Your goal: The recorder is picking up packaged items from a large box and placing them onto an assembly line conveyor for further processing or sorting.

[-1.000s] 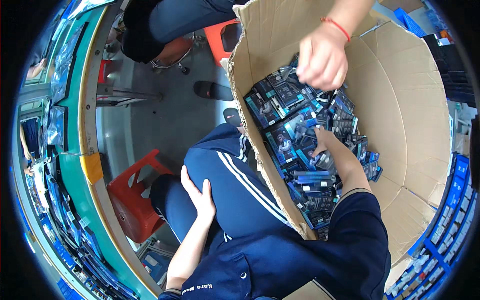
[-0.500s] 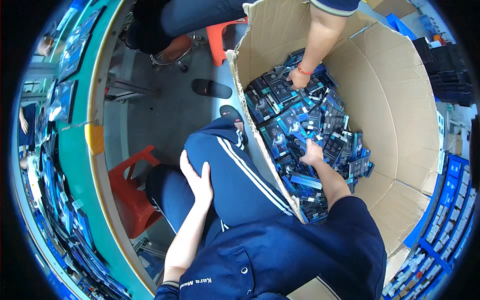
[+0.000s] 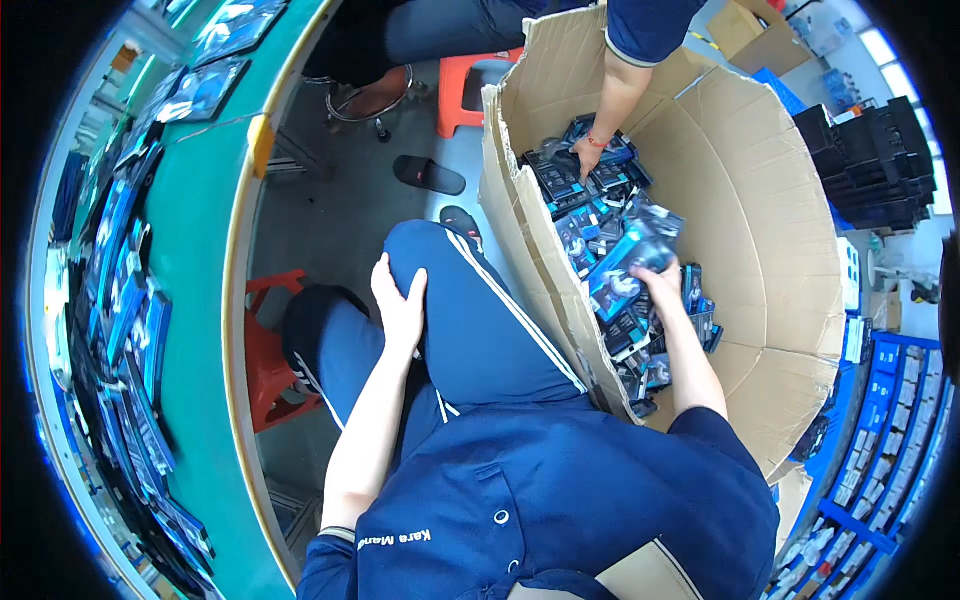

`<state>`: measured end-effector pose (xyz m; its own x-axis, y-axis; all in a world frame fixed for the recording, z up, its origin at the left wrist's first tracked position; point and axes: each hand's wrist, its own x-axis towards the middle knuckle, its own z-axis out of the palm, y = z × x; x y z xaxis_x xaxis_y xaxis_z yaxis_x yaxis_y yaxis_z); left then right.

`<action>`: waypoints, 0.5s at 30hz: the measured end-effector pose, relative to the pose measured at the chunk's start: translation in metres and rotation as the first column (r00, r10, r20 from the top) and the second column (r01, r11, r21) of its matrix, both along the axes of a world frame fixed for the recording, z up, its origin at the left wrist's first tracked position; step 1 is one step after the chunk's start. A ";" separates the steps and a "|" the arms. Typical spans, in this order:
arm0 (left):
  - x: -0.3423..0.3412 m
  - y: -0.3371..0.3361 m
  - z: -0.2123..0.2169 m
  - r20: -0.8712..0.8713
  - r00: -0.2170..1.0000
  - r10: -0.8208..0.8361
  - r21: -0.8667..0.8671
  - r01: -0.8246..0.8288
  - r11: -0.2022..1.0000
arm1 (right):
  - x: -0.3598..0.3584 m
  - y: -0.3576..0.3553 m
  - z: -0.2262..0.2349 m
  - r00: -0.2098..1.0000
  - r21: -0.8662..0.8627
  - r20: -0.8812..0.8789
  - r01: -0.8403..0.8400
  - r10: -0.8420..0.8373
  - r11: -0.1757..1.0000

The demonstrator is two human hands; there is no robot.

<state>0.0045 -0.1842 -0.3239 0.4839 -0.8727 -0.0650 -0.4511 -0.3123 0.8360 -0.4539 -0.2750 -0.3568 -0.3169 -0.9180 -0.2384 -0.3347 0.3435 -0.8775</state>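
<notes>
My right hand (image 3: 655,282) is inside a large cardboard carton (image 3: 755,200), closed on the end of a flat blue-and-black package (image 3: 622,270). The package is tilted and smeared by motion; I cannot tell whether more than one is in the grip. Beneath it lies a loose heap of similar dark packages (image 3: 630,335). My left hand (image 3: 402,308) rests on my knee, fingers apart, holding nothing. At the far side of the carton a co-worker's hand (image 3: 588,157) with a red wristband reaches down onto the same heap.
On the left runs a green table (image 3: 205,300) with rows of flat packages (image 3: 125,290) on it. Red stools (image 3: 462,95) and a black slipper (image 3: 430,174) are on the floor. To the right stand stacked black trays (image 3: 875,165) and a blue rack (image 3: 880,430).
My right hand has lifted a package up off the heap. My left hand stays on the knee. The co-worker's hand is still at the heap, and the whole view has shifted.
</notes>
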 end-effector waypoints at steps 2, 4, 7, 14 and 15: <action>-0.007 0.009 0.010 0.067 0.998 -0.016 -0.025 0.018 1.000 | -0.009 0.003 0.035 0.958 -0.143 0.284 0.072 -0.029 0.987; -0.019 0.010 0.025 0.138 0.988 -0.065 -0.120 0.082 0.989 | -0.025 0.001 0.073 0.916 -0.167 0.395 0.145 -0.069 0.975; -0.052 -0.001 0.073 0.194 0.955 -0.225 -0.354 0.282 0.892 | -0.051 -0.001 0.119 0.756 -0.184 0.649 0.268 -0.087 0.946; -0.108 0.004 0.180 -0.053 0.709 -0.703 -0.578 0.553 0.601 | -0.003 -0.001 0.245 0.610 -0.468 0.755 0.246 0.239 0.849; -0.115 0.007 0.191 -0.141 0.666 -0.732 -0.625 0.514 0.587 | 0.015 0.003 0.255 0.498 -0.453 0.801 0.141 0.332 0.880</action>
